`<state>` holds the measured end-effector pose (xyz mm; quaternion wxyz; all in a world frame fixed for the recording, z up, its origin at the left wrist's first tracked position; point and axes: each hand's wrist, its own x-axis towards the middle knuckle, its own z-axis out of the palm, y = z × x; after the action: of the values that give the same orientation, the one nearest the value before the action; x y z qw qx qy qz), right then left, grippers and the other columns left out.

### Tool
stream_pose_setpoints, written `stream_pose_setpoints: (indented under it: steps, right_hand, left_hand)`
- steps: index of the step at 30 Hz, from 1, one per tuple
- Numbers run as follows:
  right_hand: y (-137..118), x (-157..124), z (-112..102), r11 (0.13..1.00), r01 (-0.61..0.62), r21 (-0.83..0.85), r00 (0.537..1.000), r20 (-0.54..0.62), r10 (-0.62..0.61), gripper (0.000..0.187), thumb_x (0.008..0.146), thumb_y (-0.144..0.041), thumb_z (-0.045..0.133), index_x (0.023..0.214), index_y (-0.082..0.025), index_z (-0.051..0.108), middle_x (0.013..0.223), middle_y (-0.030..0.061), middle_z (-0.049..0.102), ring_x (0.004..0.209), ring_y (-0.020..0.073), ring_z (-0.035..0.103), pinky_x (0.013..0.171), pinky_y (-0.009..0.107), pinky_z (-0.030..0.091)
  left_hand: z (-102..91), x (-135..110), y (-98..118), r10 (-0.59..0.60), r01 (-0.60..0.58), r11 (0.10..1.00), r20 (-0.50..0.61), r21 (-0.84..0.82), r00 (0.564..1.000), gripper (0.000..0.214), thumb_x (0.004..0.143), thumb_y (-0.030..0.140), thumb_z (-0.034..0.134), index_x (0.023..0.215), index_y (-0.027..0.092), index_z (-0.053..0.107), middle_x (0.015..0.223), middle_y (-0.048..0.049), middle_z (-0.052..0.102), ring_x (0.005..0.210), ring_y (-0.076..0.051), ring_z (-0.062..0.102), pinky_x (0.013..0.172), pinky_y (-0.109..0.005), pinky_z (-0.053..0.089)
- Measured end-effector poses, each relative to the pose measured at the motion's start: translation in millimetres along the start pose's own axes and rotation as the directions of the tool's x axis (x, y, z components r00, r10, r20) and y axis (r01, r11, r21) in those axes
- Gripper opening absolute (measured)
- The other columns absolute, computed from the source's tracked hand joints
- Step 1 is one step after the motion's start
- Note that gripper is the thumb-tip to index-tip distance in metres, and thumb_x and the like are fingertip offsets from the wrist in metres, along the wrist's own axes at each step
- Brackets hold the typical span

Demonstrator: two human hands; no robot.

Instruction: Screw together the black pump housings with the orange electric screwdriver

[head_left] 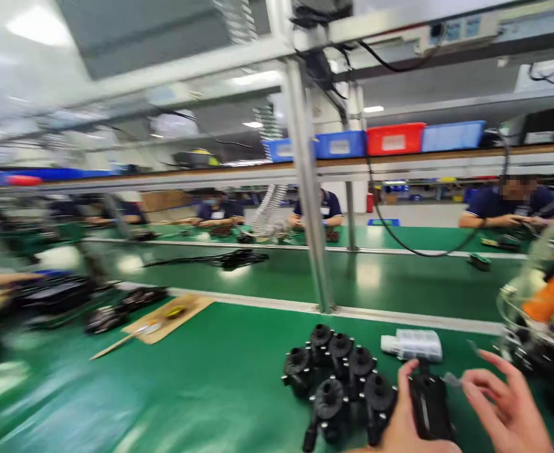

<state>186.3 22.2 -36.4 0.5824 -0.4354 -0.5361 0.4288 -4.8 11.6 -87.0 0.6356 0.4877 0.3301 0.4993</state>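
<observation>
At the lower right, my left hand [406, 415] is wrapped round a black plastic housing [430, 406] with a narrow neck on top. Just to its right, my right hand [507, 399] pinches a small clear piece [453, 379] close to the housing's neck; its exact kind is too blurred to make out. Several black round-topped pump-like units [329, 399] with light metal-looking studs stand grouped left of my left hand. Behind the housing a translucent white bottle [413, 345] lies on its side on the green mat [201, 390].
Cardboard [175, 318] with a yellow roll and a stick lies to the left. A metal post [307, 189] rises at the bench's back edge. Black parts and an orange object [553, 292] sit at far right. Co-workers [512, 201] sit across the conveyor [390, 270].
</observation>
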Motion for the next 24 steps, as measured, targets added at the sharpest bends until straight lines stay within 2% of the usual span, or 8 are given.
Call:
stream_pose_setpoints:
  steps: [3,5,7,9,15,24]
  right_hand:
    - [-8.2,-2.3,5.5,0.997,-0.062,0.056,0.99,0.133,0.054,0.064,0.095,-0.06,0.072,0.141,-0.026,0.043,0.087,0.001,0.067,0.08,0.021,0.065,0.079,0.035,0.053]
    - [-13.5,0.8,7.7,0.992,-0.101,0.072,0.968,0.238,0.081,0.064,0.096,-0.056,0.073,0.142,-0.025,0.04,0.085,-0.0012,0.064,0.078,0.0185,0.062,0.075,0.032,0.05]
    - [-17.5,2.9,7.6,0.986,-0.14,0.085,0.954,0.278,0.111,0.065,0.096,-0.052,0.074,0.143,-0.024,0.039,0.087,-0.0017,0.064,0.076,0.0165,0.059,0.073,0.03,0.048]
    - [-20.1,2.5,6.7,0.98,-0.174,0.092,0.943,0.303,0.138,0.065,0.095,-0.047,0.075,0.144,-0.024,0.038,0.088,-0.002,0.064,0.073,0.0151,0.057,0.07,0.029,0.046]
    - [-20.7,-1.1,7.3,0.973,-0.221,0.068,0.918,0.352,0.184,0.067,0.092,-0.03,0.074,0.147,-0.022,0.037,0.086,-0.0039,0.062,0.07,0.0128,0.053,0.067,0.027,0.043]
    - [-19.2,-0.9,9.4,0.976,-0.216,0.03,0.924,0.329,0.194,0.068,0.092,-0.027,0.073,0.149,-0.021,0.037,0.086,-0.0035,0.065,0.068,0.0126,0.055,0.068,0.028,0.044]
  left_hand:
    - [7.1,-3.2,-7.7,-0.032,0.03,0.998,-0.045,-0.054,0.998,0.143,0.052,0.044,0.107,0.161,0.038,0.014,0.123,-0.0091,0.067,0.094,-0.027,0.071,0.083,-0.041,0.054]
    - [6.7,-3.6,-3.7,-0.01,0.006,0.998,-0.057,-0.056,0.998,0.135,0.056,0.043,0.105,0.159,0.036,0.018,0.133,-0.0109,0.066,0.111,-0.031,0.069,0.098,-0.045,0.05]
    - [7.0,-2.9,2.8,-0.006,0.002,0.998,-0.056,-0.061,0.998,0.129,0.059,0.043,0.105,0.158,0.035,0.023,0.142,-0.0119,0.064,0.125,-0.034,0.064,0.112,-0.049,0.043]
    - [9.0,-3.0,8.7,-0.024,0.02,0.998,-0.062,-0.061,0.998,0.123,0.062,0.041,0.103,0.157,0.035,0.026,0.145,-0.0117,0.063,0.131,-0.036,0.063,0.118,-0.053,0.039]
    - [15.5,-7.3,18.7,-0.058,0.053,0.996,-0.062,-0.075,0.996,0.117,0.063,0.034,0.103,0.157,0.034,0.033,0.147,-0.0129,0.064,0.131,-0.038,0.065,0.119,-0.058,0.04]
    - [16.9,-7.6,23.7,-0.089,0.084,0.991,-0.046,-0.104,0.995,0.117,0.064,0.031,0.102,0.157,0.034,0.031,0.148,-0.0137,0.063,0.131,-0.037,0.065,0.118,-0.057,0.041]
